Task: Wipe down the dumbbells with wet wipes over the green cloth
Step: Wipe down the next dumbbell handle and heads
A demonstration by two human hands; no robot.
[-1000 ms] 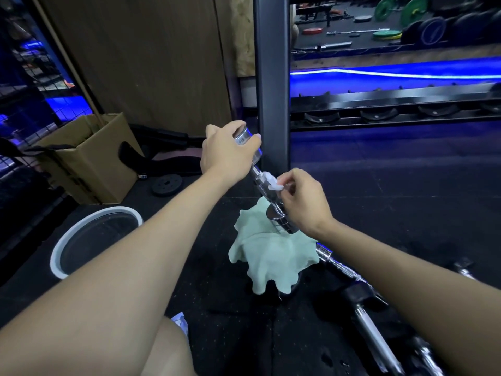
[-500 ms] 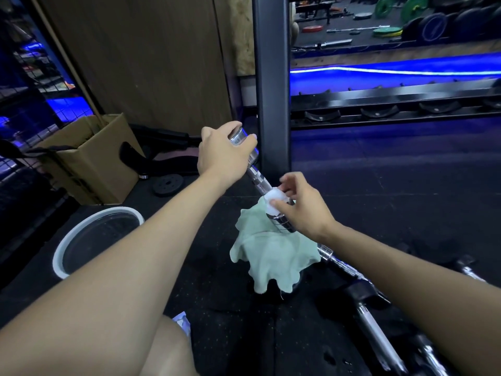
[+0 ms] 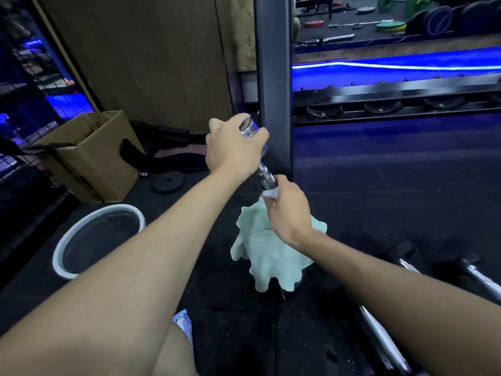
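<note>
Head view, right hand gripping wipe

On the black rubber floor before me lie the crumpled green cloth, a white-rimmed basin, a cardboard box, a small black weight plate and chrome dumbbells to my right

Path beyond the fingers is blocked by black post; bucket left, spare dumbbells right; floor far-right open.
</note>
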